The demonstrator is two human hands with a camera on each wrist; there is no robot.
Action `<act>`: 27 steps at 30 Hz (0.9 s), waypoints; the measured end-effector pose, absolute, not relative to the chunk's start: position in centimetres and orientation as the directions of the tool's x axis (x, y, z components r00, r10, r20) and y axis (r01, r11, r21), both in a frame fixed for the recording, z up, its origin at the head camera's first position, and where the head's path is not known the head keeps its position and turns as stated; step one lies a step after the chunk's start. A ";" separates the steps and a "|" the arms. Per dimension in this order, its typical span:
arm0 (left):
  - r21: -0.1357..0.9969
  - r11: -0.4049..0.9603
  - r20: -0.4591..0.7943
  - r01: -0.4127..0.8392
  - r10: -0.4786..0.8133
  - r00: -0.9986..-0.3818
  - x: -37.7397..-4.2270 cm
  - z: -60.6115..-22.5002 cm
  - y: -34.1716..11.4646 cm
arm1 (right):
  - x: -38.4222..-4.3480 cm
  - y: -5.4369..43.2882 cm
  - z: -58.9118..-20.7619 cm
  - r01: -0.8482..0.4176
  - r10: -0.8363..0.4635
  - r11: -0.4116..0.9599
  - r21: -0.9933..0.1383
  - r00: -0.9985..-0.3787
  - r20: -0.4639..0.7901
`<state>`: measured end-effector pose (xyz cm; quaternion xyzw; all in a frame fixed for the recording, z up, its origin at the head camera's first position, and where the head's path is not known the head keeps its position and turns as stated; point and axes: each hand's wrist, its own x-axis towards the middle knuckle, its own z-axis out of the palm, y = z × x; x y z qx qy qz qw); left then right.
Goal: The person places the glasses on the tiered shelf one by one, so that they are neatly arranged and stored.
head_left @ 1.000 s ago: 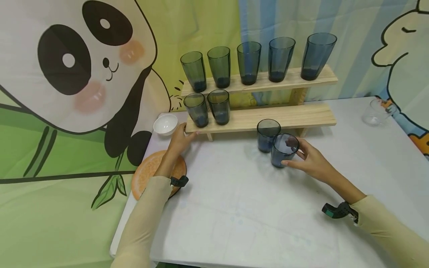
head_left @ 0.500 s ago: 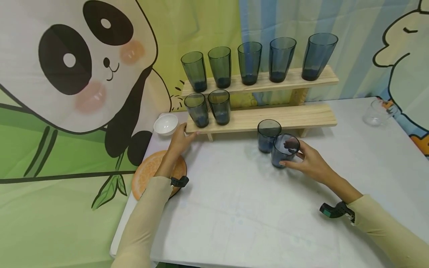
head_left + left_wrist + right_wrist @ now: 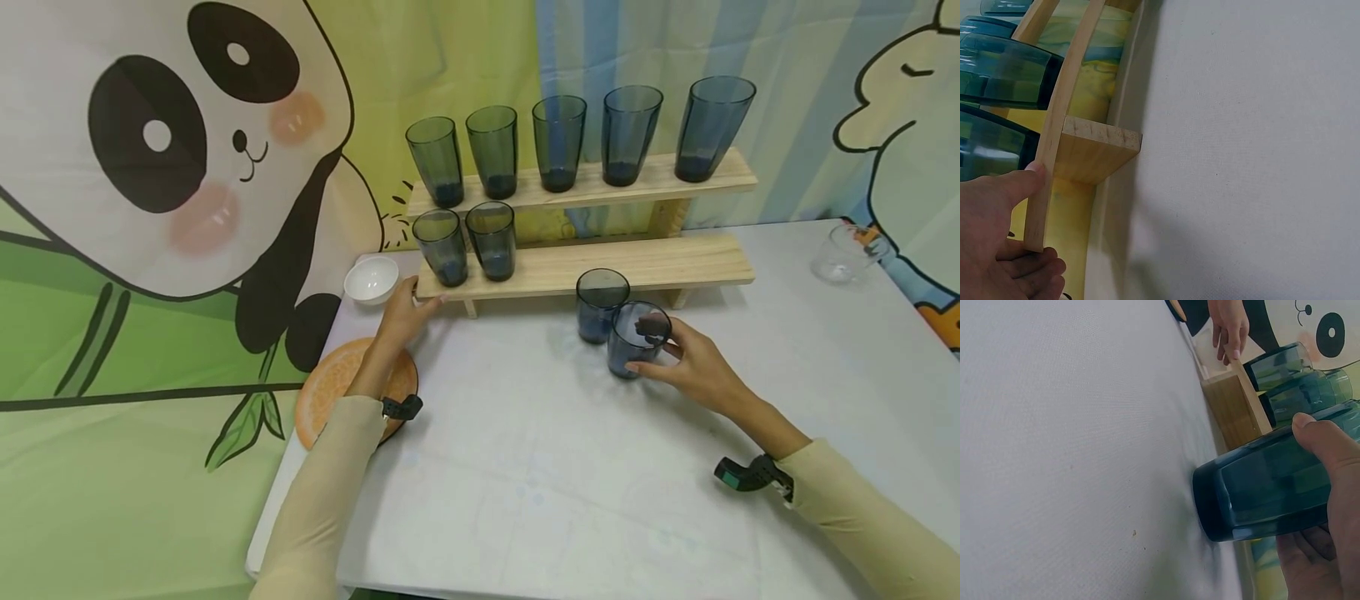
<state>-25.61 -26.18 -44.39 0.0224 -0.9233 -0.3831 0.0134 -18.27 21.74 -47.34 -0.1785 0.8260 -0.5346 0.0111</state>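
Observation:
My left hand (image 3: pixel 405 318) grips the left end of a wooden two-tier shelf's lower board (image 3: pixel 622 262). In the left wrist view its thumb lies on top and the fingers curl below the board end. My right hand (image 3: pixel 703 367) holds a blue-tinted drinking glass (image 3: pixel 628 353) between thumb and fingers, in front of the shelf. This glass (image 3: pixel 1272 484) is upright at the tabletop; whether its base touches the cloth I cannot tell. Just behind it stands a second glass (image 3: pixel 595 310), close to it. Two glasses (image 3: pixel 492 250) occupy the lower board's left part.
Several tall tinted glasses (image 3: pixel 558 150) line the upper board (image 3: pixel 517 193). By the left hand are a white bowl (image 3: pixel 371 280) and an orange-patterned round plate (image 3: pixel 330 396), partly covered by the forearm. A clear glass vessel (image 3: pixel 842 252) stands far right on the white-covered table (image 3: pixel 525 483).
Almost nothing moves. My right wrist has shifted slightly left while the hand keeps its hold on the glass; my left hand stays on the shelf end.

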 end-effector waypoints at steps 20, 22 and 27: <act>0.714 0.700 0.010 -0.028 -0.050 -0.999 -25.5 -44.2 -26.2 | -17.3 22.7 -45.3 -0.310 -0.309 0.412 -0.857 -0.932 0.188; 0.712 0.701 0.010 -0.028 -0.051 -0.999 -25.5 -44.2 -26.2 | -17.2 22.9 -44.7 -0.302 -0.300 0.434 -0.849 -0.937 0.180; 0.706 0.708 0.012 -0.026 -0.048 -0.999 -25.6 -44.3 -26.2 | -16.9 23.2 -42.7 -0.277 -0.275 0.482 -0.831 -0.949 0.158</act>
